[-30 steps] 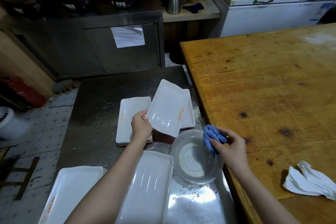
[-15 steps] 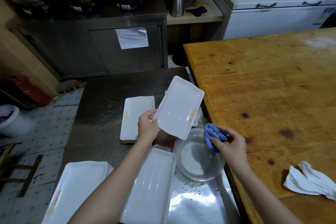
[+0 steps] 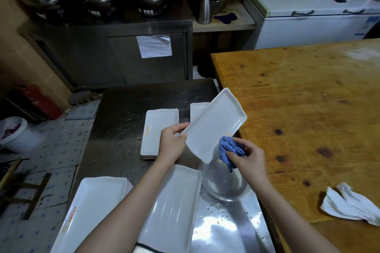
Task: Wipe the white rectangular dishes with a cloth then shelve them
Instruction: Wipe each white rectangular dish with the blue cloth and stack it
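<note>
A left hand (image 3: 171, 144) grips one white rectangular dish (image 3: 213, 125) by its near corner, tilted, while the right hand (image 3: 246, 160) pinches one bunched blue cloth (image 3: 228, 150) at its lower rim. Beneath: one clear bowl (image 3: 226, 189). Beyond: a dish stack (image 3: 160, 129) and a half-hidden dish (image 3: 196, 109). Nearer: left tray (image 3: 92, 207), right tray (image 3: 174, 197).

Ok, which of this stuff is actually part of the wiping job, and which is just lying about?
In the job: white dish held by left hand; blue cloth gripped in right hand; stack of dishes on the steel table; likely the large trays too.
Lying about: clear bowl, white rag on the wooden table, steel jug, bucket.
</note>
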Available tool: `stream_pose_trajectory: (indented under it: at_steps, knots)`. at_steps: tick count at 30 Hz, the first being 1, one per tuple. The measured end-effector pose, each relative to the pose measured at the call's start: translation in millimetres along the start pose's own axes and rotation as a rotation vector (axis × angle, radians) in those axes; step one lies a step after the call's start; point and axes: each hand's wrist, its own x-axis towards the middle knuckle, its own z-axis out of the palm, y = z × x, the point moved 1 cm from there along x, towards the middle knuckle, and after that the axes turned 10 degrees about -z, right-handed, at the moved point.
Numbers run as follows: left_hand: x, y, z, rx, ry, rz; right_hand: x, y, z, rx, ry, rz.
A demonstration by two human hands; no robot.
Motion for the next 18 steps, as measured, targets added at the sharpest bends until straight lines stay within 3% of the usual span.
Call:
stream_pose_trajectory:
  at_steps: [18]
  knots:
    - [-21.7, 10.8, -12.3, -0.029, -0.124, 0.035, 45.8, -40.6, -25.1, -0.125, 0.156, -0.173]
